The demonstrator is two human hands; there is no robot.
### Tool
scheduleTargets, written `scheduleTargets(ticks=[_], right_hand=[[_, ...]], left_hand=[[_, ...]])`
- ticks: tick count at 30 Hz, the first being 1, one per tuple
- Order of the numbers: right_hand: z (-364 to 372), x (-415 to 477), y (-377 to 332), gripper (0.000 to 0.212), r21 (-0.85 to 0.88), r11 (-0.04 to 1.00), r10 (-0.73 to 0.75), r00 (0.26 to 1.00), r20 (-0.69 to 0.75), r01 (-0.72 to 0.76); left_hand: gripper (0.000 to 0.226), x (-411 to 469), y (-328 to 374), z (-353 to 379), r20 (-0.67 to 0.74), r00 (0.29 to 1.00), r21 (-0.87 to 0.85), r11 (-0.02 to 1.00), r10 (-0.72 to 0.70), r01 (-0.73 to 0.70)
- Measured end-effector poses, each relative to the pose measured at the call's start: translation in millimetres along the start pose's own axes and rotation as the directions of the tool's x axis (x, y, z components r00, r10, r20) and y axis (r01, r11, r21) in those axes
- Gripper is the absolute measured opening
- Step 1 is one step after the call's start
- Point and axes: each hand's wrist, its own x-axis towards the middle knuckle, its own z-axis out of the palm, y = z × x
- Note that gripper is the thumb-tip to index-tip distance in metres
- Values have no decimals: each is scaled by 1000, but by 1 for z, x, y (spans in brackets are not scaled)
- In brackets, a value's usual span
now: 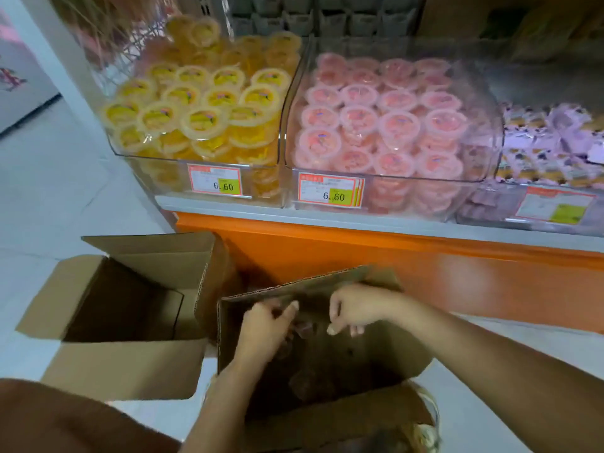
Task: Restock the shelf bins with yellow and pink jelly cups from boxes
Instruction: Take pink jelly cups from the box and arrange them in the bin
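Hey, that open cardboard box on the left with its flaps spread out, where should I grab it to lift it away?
Take the left cardboard box from above, by two opposite walls at the fold lines, with your fingers inside. It stands upright with its flaps splayed outward. The flaps would likely bend under load, and the walls look stiffer.

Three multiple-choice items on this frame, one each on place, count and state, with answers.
1. The clear plastic bin of pink jelly cups sits where from the clear plastic bin of yellow jelly cups? A left B right C beneath
2. Cardboard boxes on the floor? A two B one C four
3. The left brown cardboard box is: A taped shut B crushed flat C open
B: it stands to the right. A: the left one, plus the right brown cardboard box where the left hand and right hand reach. C: flaps spread.
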Motion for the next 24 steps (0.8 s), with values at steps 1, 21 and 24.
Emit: scheduleTargets(ticks=[1, 21, 24], right_hand=[[16, 23, 8, 37, 53, 997, 58, 998, 4, -58], [110, 181, 56, 21, 956, 196, 452, 885, 109, -218], [106, 178, 67, 27, 927, 285, 503, 861, 70, -242]], left_hand=[[25, 10, -28, 13, 83, 982, 33, 986, -168, 166], [5, 91, -149, 97, 386, 636, -596, 345, -669, 725], [29, 96, -150, 106, 326, 654, -628, 360, -683, 690]])
